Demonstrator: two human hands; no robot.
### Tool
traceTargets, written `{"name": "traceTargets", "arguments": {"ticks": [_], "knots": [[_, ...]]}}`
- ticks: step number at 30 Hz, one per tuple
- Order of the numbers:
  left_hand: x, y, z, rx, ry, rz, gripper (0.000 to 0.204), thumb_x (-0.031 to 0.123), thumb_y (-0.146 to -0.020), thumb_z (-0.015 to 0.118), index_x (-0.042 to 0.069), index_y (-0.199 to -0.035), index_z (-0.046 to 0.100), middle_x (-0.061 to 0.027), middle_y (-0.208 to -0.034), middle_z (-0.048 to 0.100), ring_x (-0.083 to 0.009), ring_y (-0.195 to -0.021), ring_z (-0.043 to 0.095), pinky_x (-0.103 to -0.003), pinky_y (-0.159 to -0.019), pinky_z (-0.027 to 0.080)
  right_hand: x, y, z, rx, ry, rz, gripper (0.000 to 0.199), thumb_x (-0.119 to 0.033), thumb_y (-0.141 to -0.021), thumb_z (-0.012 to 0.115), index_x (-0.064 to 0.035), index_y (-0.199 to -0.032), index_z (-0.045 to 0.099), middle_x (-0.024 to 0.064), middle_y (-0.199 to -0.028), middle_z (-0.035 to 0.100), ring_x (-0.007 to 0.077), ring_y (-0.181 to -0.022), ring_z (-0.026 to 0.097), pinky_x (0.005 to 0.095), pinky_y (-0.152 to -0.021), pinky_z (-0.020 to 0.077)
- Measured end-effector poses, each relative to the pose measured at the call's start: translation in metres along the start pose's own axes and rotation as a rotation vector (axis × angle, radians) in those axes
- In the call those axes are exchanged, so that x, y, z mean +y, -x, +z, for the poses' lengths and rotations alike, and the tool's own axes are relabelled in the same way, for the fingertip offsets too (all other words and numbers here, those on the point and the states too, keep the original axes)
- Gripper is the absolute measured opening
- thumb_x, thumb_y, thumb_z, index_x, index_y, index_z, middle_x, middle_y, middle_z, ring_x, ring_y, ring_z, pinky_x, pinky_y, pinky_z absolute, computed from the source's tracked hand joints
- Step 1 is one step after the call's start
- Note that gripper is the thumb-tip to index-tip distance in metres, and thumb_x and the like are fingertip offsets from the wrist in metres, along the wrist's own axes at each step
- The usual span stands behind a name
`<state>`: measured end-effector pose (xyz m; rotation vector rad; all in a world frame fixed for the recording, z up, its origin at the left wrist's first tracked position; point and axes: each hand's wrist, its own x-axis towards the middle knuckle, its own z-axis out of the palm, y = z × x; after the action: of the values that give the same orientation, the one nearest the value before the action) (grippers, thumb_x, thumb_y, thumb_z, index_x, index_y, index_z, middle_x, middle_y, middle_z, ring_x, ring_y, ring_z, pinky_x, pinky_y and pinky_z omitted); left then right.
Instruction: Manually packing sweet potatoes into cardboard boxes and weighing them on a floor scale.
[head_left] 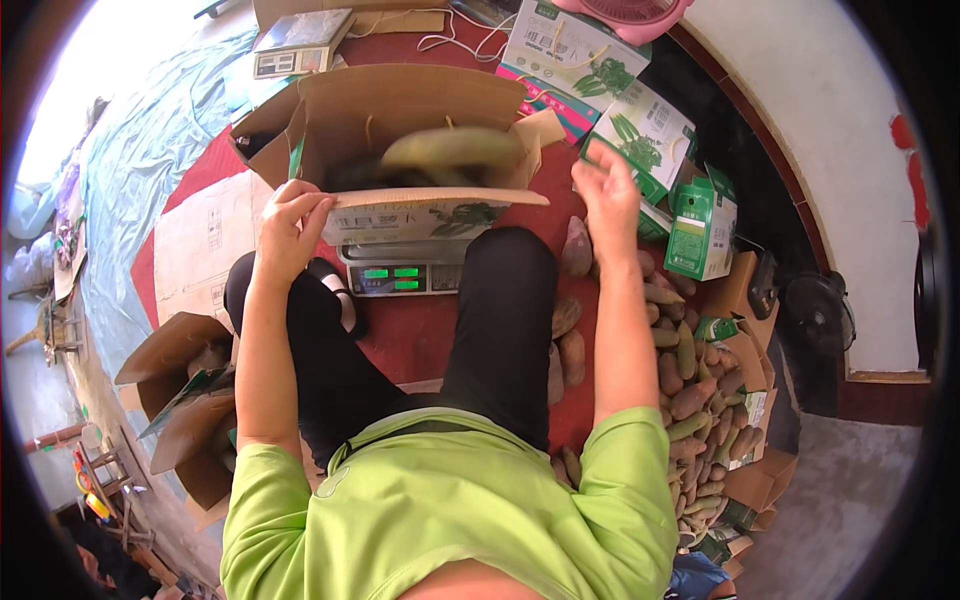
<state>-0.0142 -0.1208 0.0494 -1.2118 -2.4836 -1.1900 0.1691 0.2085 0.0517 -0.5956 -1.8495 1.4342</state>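
Note:
An open cardboard carton (420, 95) stands in front of me on a digital scale (405, 279) with green lit readouts. My left hand (290, 225) pinches the near left edge of the carton's printed front flap (420, 218). Over the carton's opening is a long yellow-green shape (452, 150), smeared by motion, so its kind cannot be told. My right hand (610, 190) is raised right of the carton, fingers apart and holding nothing. Beneath it, a purplish sweet potato (577, 247) lies on the red floor covering. What lies deeper in the carton is dark and blurred.
A big heap of sweet potatoes (690, 400) lies to my right, beside green-and-white gift boxes (703, 225). Open cartons (190, 400) stand at my left. Farther off are a second scale (300, 45), a pink fan (630, 15) and a black fan (818, 312).

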Motion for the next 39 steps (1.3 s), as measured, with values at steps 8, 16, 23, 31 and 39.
{"name": "traceTargets", "arguments": {"ticks": [8, 16, 23, 31, 39], "knots": [[0.002, 0.001, -0.001, 0.0, 0.04, -0.019, 0.012, 0.007, -0.082, 0.06, 0.0, -0.086, 0.068, -0.0101, -0.081, 0.059, -0.0225, -0.076, 0.059, -0.03, -0.069, 0.045, 0.174, 0.149, -0.09, -0.004, 0.401, 0.29, 0.025, -0.007, -0.08, 0.063, 0.0011, -0.104, 0.061, 0.0131, -0.099, 0.065, 0.0198, -0.092, 0.062, 0.0306, -0.081, 0.0477], [0.006, -0.008, 0.009, 0.028, 0.043, 0.014, 0.011, 0.008, -0.082, 0.061, 0.0, -0.085, 0.068, -0.0103, -0.081, 0.059, -0.0239, -0.075, 0.059, -0.031, -0.069, 0.046, 0.295, 0.345, -0.171, -0.133, 0.722, 0.674, 0.019, -0.016, -0.079, 0.063, 0.0007, -0.087, 0.066, 0.0059, -0.067, 0.064, 0.0127, -0.06, 0.06, 0.0279, -0.052, 0.0474], [0.006, 0.001, 0.004, 0.048, -0.014, -0.046, 0.012, 0.009, -0.083, 0.061, 0.0, -0.087, 0.068, -0.0098, -0.081, 0.059, -0.0234, -0.076, 0.058, -0.03, -0.07, 0.045, 0.245, 0.34, -0.13, -0.089, 0.429, 1.147, 0.03, -0.028, -0.08, 0.059, 0.0007, -0.075, 0.066, 0.0091, -0.059, 0.061, 0.0174, -0.048, 0.059, 0.0309, -0.041, 0.0453], [0.008, -0.003, 0.009, 0.065, -0.01, -0.076, 0.015, 0.014, -0.085, 0.06, 0.001, -0.088, 0.068, -0.0093, -0.081, 0.059, -0.0221, -0.076, 0.058, -0.029, -0.07, 0.044, 0.294, 0.335, -0.134, -0.17, 0.655, 0.731, 0.024, -0.021, -0.08, 0.055, 0.0005, -0.074, 0.064, 0.0109, -0.056, 0.059, 0.018, -0.047, 0.059, 0.0309, -0.044, 0.0466], [0.006, -0.007, 0.013, 0.145, -0.058, -0.091, 0.017, 0.016, -0.086, 0.06, 0.001, -0.086, 0.068, -0.0086, -0.082, 0.06, -0.021, -0.077, 0.059, -0.028, -0.07, 0.045, 0.295, 0.313, -0.122, -0.05, 0.414, 0.901, 0.014, -0.01, -0.079, 0.054, 0.0005, -0.082, 0.063, 0.0062, -0.063, 0.06, 0.0138, -0.054, 0.06, 0.0299, -0.047, 0.0473]]}}
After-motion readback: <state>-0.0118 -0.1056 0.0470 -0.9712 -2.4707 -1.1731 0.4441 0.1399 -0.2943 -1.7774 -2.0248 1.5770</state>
